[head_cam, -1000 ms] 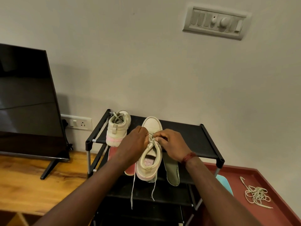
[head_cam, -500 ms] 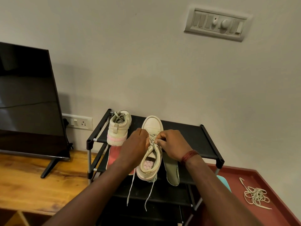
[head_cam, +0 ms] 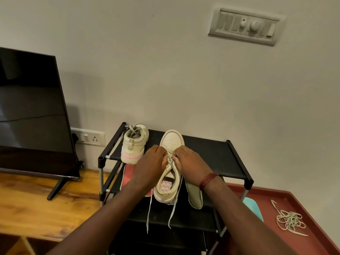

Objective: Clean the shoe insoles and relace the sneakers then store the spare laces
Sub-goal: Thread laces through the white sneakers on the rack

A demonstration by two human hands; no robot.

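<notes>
A cream sneaker (head_cam: pixel 172 142) lies toe-away on the top shelf of the black shoe rack (head_cam: pixel 217 159). My left hand (head_cam: pixel 150 162) and my right hand (head_cam: pixel 189 161) pinch its white lace (head_cam: pixel 149 208) over the eyelets; two lace ends hang down past the shelf front. The second cream sneaker (head_cam: pixel 135 142), laced, stands heel-toward me at the shelf's left. A grey-green insole (head_cam: pixel 194 195) lies right of the held sneaker, a pink insole (head_cam: pixel 128 172) left of it under my left wrist. A tangle of spare laces (head_cam: pixel 289 220) rests on the red floor at right.
A black TV (head_cam: pixel 31 115) stands on a wooden unit (head_cam: pixel 36 203) to the left. A wall socket (head_cam: pixel 90 138) sits behind the rack, a switch panel (head_cam: pixel 244 26) high on the wall. A turquoise object (head_cam: pixel 253 207) shows beside the rack's right leg.
The hanging lace ends have shifted and swing lower below the shelf. Both hands stay on the lace over the sneaker, working slightly higher toward the toe.
</notes>
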